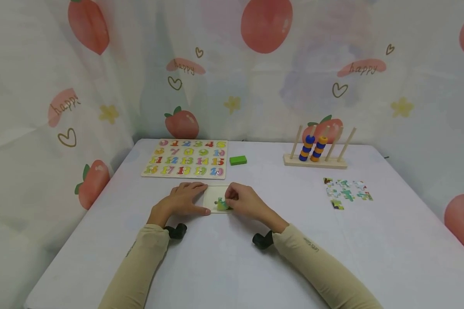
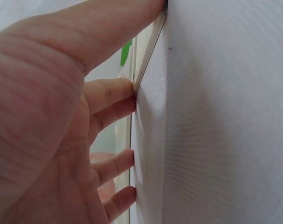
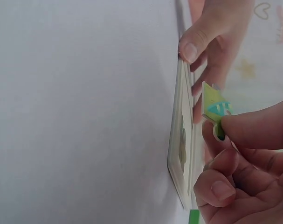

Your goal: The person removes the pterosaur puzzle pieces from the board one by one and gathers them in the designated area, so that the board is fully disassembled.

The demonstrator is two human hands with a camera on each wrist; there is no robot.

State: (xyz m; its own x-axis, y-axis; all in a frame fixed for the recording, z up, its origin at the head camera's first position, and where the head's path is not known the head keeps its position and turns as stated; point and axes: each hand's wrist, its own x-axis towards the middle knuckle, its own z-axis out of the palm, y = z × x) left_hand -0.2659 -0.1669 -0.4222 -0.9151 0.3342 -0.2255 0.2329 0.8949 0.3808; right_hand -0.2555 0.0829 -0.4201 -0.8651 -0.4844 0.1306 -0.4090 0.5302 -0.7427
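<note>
Between thumb and fingers my right hand (image 1: pixel 247 201) pinches a green jigsaw piece (image 3: pixel 212 105) with a blue pattern, raised over a shallow white puzzle board (image 1: pixel 210 193). Inside the board, the right wrist view shows a small part of another piece (image 3: pixel 182 140). My left hand (image 1: pixel 181 199) lies at the board's left end, fingers spread and fairly straight. Its thumb (image 3: pixel 190 50) touches the near edge and the index fingertip reaches the far edge. The right hand covers the board's right part in the head view.
Several loose jigsaw pieces (image 1: pixel 347 195) lie at the right. Behind the hands are a number board (image 1: pixel 183 177) and a green block (image 1: pixel 238 160). A wooden peg stand (image 1: pixel 315 162) with blue and orange beads stands at the back right, before a patterned curtain (image 1: pixel 216 86).
</note>
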